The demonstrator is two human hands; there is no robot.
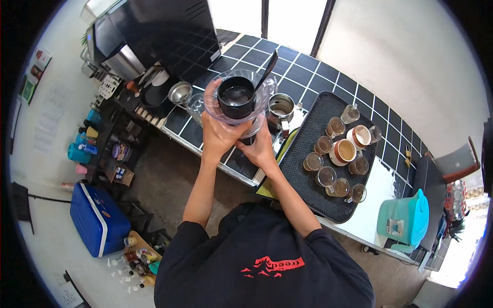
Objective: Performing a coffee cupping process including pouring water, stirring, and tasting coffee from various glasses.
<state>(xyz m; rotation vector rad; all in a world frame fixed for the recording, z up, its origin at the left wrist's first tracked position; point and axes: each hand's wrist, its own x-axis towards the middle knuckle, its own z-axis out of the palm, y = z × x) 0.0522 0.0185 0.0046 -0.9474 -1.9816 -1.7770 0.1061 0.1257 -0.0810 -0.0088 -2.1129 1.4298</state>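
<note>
My left hand is wrapped round the side of a clear, ridged plastic dish, held over the counter's edge. My right hand grips the clear pieces below it. In the dish sits a round black cup. A black long-handled spoon leans out of that cup toward the far right. How the clear pieces fit together beneath is hidden by my hands. Just right of them stands a steel pitcher. A small metal bowl is on the left, beside a clear glass vessel.
To the right, a black tray bears several glass mugs and two brown-and-white cups. A turquoise lidded jug is at the near right. The black-tiled counter meets a coffee machine. A blue cooler stands lower left.
</note>
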